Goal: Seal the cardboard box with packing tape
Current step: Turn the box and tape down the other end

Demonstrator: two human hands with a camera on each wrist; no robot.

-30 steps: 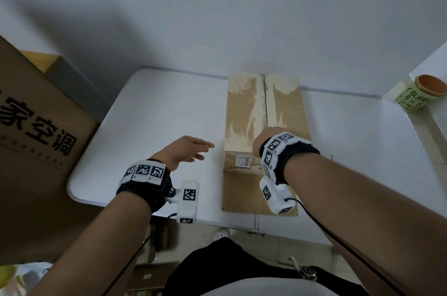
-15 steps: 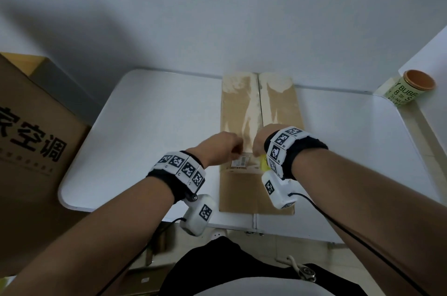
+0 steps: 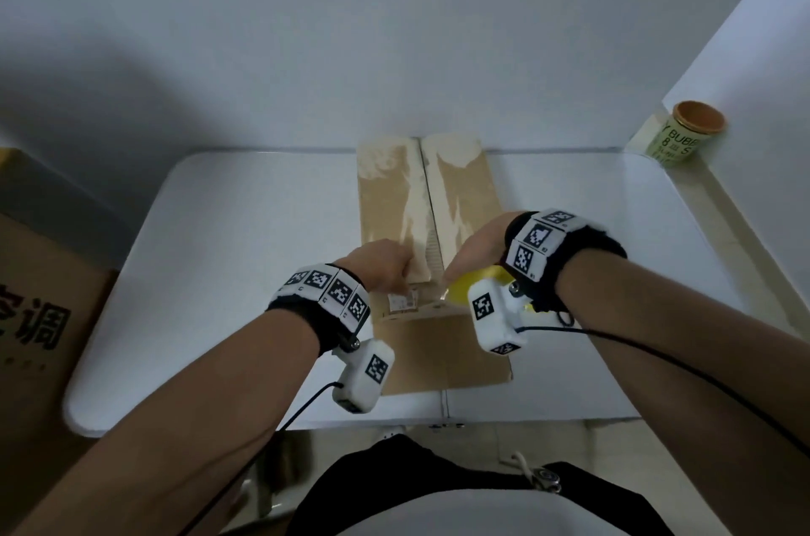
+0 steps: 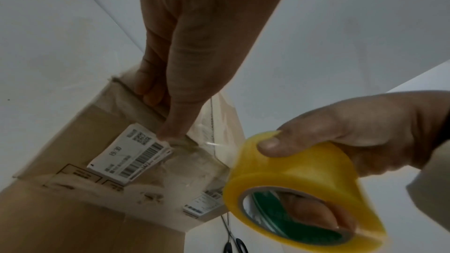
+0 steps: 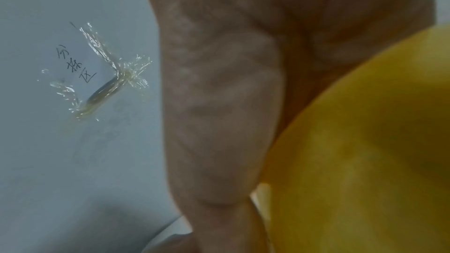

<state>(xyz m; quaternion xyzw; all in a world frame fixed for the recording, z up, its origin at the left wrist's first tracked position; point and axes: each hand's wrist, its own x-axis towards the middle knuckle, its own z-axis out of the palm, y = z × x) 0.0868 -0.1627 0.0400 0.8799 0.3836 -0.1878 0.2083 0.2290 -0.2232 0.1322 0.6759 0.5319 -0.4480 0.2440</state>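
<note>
The cardboard box (image 3: 396, 193) is matt brown board, scuffed pale in torn streaks along its top flaps, with a white paper label (image 4: 131, 154) stuck on its near face. The tape roll (image 4: 299, 189) at the lower right of the left wrist view is glossy translucent yellow plastic film wound on a brown card core. The table (image 3: 245, 228) is smooth white with a faint sheen, and crinkled shiny clear tape scraps (image 5: 104, 70) cling to it.

A white table (image 3: 228, 255) with rounded corners stands pushed against a plain pale wall (image 3: 350, 31). Off its left edge leans a big brown carton (image 3: 39, 316) printed with black characters. Dim, bluish light throughout.
</note>
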